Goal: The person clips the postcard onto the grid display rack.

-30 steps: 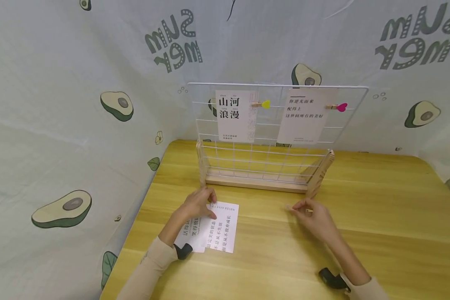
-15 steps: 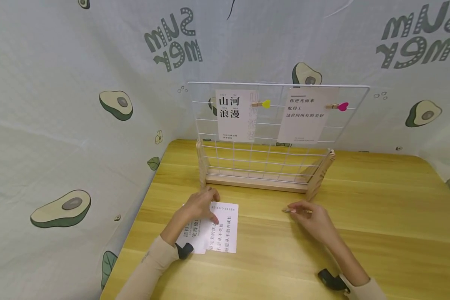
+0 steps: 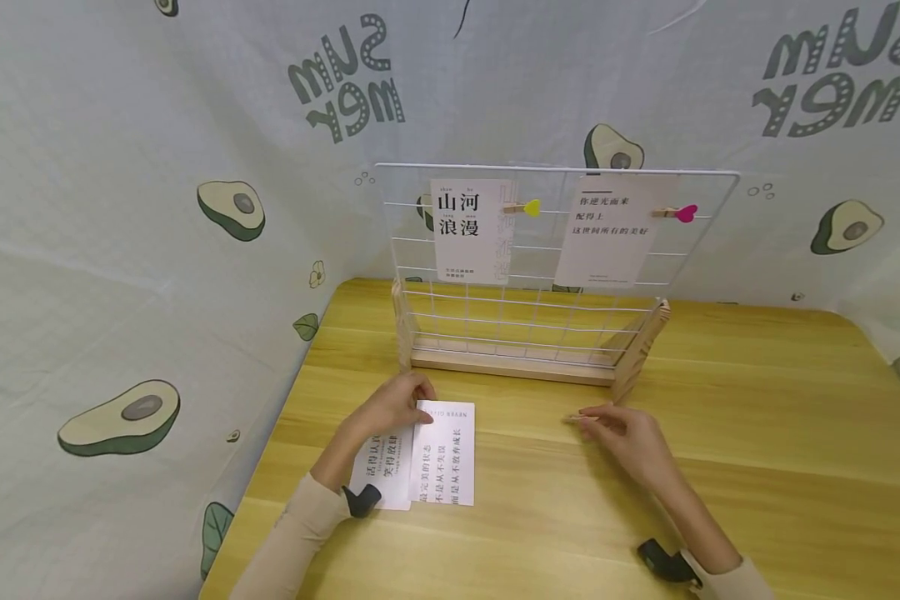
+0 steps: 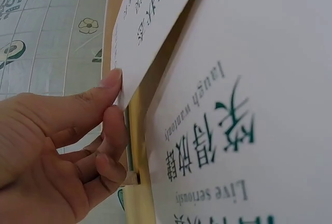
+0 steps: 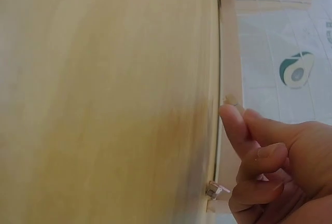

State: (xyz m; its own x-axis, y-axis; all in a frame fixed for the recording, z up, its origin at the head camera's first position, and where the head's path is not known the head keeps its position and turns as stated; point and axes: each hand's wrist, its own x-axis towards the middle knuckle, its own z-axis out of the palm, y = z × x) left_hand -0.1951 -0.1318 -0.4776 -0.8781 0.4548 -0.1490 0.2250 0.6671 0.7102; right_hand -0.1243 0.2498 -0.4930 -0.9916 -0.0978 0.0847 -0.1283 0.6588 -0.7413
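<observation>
So the person's left hand (image 3: 397, 404) has its grip closed down to a pinch, thumb and fingers on the edge of a white rectangular paper card with dark printed lettering (image 3: 450, 467). From the left wrist you can see that card tilted up, with a gap between it and a second white printed paper card (image 3: 382, 479) lying on the yellowish wood-grain tabletop (image 3: 757, 467) just beside it. Right hand (image 3: 628, 440): grip's pinched too, thumb and fingertips on a small pale wooden clip (image 3: 573, 418), one end poking out in front of the right-hand end of the white wire grid rack with a pale wooden base (image 3: 517, 367). Up on the grid are two more printed cards, one with a yellow heart clip (image 3: 531, 208), the other with a hot-pink heart clip (image 3: 686, 214).
</observation>
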